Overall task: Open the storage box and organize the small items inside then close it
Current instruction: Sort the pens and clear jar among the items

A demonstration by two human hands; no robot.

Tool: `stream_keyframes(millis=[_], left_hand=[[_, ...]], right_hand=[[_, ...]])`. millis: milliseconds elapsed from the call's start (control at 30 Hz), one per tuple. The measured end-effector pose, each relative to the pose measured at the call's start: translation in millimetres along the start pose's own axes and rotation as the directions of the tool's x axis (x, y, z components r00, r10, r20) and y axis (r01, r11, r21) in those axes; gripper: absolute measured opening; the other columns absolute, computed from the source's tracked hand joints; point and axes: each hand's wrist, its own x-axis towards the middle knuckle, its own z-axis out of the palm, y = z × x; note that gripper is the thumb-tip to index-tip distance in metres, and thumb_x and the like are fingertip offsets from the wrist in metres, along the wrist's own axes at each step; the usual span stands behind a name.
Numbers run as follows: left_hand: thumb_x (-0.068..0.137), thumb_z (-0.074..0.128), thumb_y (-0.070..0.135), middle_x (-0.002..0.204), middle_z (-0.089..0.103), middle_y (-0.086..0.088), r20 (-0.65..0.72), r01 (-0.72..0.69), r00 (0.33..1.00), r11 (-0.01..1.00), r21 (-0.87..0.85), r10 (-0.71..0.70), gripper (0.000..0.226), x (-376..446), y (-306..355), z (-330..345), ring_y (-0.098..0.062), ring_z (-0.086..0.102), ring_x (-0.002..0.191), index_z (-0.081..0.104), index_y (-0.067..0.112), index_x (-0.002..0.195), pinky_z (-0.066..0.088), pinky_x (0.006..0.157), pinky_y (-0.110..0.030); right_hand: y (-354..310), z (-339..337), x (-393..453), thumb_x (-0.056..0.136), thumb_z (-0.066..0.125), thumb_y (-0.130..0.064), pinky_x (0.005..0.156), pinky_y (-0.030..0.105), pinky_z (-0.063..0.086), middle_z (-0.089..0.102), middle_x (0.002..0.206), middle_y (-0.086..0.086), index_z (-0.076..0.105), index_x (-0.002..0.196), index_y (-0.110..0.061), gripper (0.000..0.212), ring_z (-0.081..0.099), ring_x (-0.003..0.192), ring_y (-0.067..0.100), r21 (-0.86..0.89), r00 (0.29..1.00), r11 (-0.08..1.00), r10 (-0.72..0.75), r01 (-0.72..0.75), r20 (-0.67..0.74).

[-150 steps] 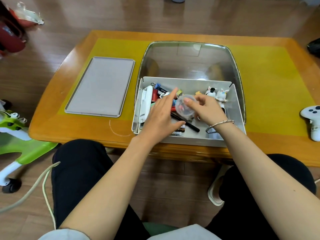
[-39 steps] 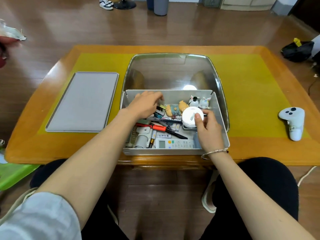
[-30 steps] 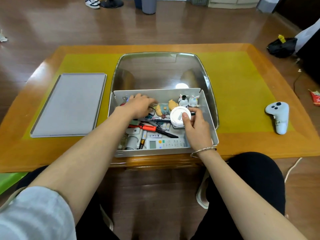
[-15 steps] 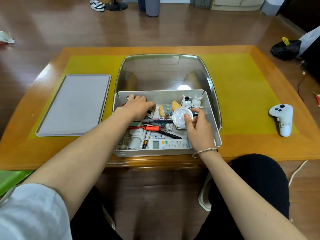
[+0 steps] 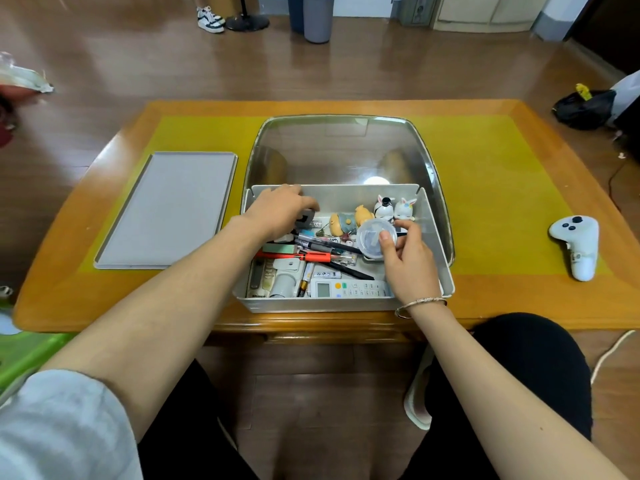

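On the table [image 5: 485, 299]: box [image 5: 440, 244] at the near edge, open, its clear lid [image 5: 346, 150] tilted up behind it.
Left hand [image 5: 277, 211]: at the box's far left corner, fingers curled round a small dark item [image 5: 305, 216]; what it is cannot be told.
Right hand [image 5: 408, 258]: fingers and thumb grip a clear round tub [image 5: 374, 239] over the box's right half.
Back row: four small figurines [image 5: 367, 214] standing beside each other, touching.
Middle: pens [image 5: 325, 244] and a red-handled tool [image 5: 298, 255] lying crosswise.
Front: white remote [image 5: 349, 288] with a small screen and an orange button; its labels are too small to read.
Writing: "Shinco" [image 5: 259, 296] on a flat item at the front left corner.
Left of box: grey tray [image 5: 169, 209], flat on the table.
Right of box: white controller [image 5: 576, 242], well apart.
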Motion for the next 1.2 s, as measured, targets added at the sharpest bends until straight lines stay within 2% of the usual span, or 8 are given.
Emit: stream_keyframes(millis=[200,300,467,600,700,800,933,1200], left_hand=[[0.093,0.058,0.014,0.111,0.056,0.002,-0.1,0.015,0.994,0.95,-0.312,-0.049,0.028,-12,-2,-22,-0.018,0.053,0.101,0.06,0.02,0.121,0.043,0.082,-0.032],[0.093,0.061,0.016,0.101,0.057,0.012,0.076,0.033,0.997,0.84,-0.541,0.009,0.022,-18,6,-29,-0.006,0.056,0.09,0.063,0.026,0.113,0.04,0.074,-0.017],[0.084,0.073,0.021,0.088,0.068,0.015,0.365,0.113,0.914,0.751,-0.65,0.178,0.013,-20,23,-10,0.005,0.062,0.077,0.069,0.032,0.091,0.044,0.07,-0.009],[0.076,0.078,0.04,0.101,0.061,0.013,0.164,0.153,0.985,0.675,-0.722,-0.047,0.034,-5,18,5,0.001,0.058,0.088,0.064,0.023,0.102,0.043,0.072,-0.018],[0.072,0.076,0.053,0.132,0.05,-0.002,0.161,0.173,0.982,0.826,-0.536,-0.101,0.074,10,20,13,-0.02,0.047,0.121,0.047,0.018,0.131,0.042,0.098,-0.034],[0.071,0.067,0.069,0.148,0.038,-0.008,0.309,0.206,0.947,0.909,-0.361,-0.092,0.098,22,32,19,-0.027,0.04,0.131,0.029,0.018,0.146,0.036,0.105,-0.041],[0.071,0.05,0.083,0.146,0.042,-0.01,0.411,0.27,0.899,0.93,-0.251,-0.15,0.101,22,37,28,-0.029,0.046,0.126,0.03,0.017,0.145,0.039,0.101,-0.041],[0.076,0.03,0.086,0.139,0.044,-0.012,0.32,0.114,0.938,0.991,0.072,-0.132,0.096,-5,47,28,-0.032,0.038,0.13,0.044,0.014,0.138,0.03,0.107,-0.043]], right_hand=[[3,1,0,0.097,0.04,-0.041,0.064,0.03,0.038,0.055,0.074,-0.005,0.042,0.126,-0.017,0.038,0.056,0.077,0.019,0.021,1.0,1.0,0.009,-0.009,-0.013],[3,1,0,0.097,0.039,-0.041,0.063,0.031,0.04,0.056,0.074,-0.004,0.042,0.125,-0.018,0.036,0.056,0.076,0.019,0.028,1.0,1.0,0.008,-0.007,-0.023],[3,1,0,0.097,0.041,-0.04,0.06,0.028,0.035,0.051,0.068,-0.008,0.042,0.125,-0.017,0.036,0.054,0.071,0.017,0.047,1.0,0.999,0.013,-0.012,-0.021],[2,1,0,0.097,0.041,-0.04,0.061,0.029,0.036,0.05,0.066,-0.01,0.043,0.123,-0.016,0.036,0.053,0.072,0.017,0.063,0.999,0.998,0.006,-0.003,-0.044],[1,1,-2,0.097,0.041,-0.04,0.064,0.032,0.041,0.05,0.067,-0.011,0.043,0.123,-0.016,0.035,0.054,0.074,0.017,0.063,0.998,0.998,0.002,0.002,-0.055],[2,1,-1,0.097,0.041,-0.04,0.064,0.031,0.04,0.05,0.067,-0.011,0.043,0.123,-0.016,0.036,0.053,0.074,0.014,0.05,0.998,0.999,-0.004,0.006,-0.059],[2,1,0,0.097,0.041,-0.041,0.063,0.029,0.038,0.051,0.07,-0.012,0.042,0.124,-0.017,0.036,0.052,0.074,0.012,0.031,0.999,0.999,-0.007,0.009,-0.047],[4,3,1,0.096,0.041,-0.043,0.065,0.031,0.042,0.05,0.069,-0.011,0.042,0.124,-0.018,0.037,0.054,0.075,0.013,0.022,0.999,1.0,-0.006,0.007,-0.044]])
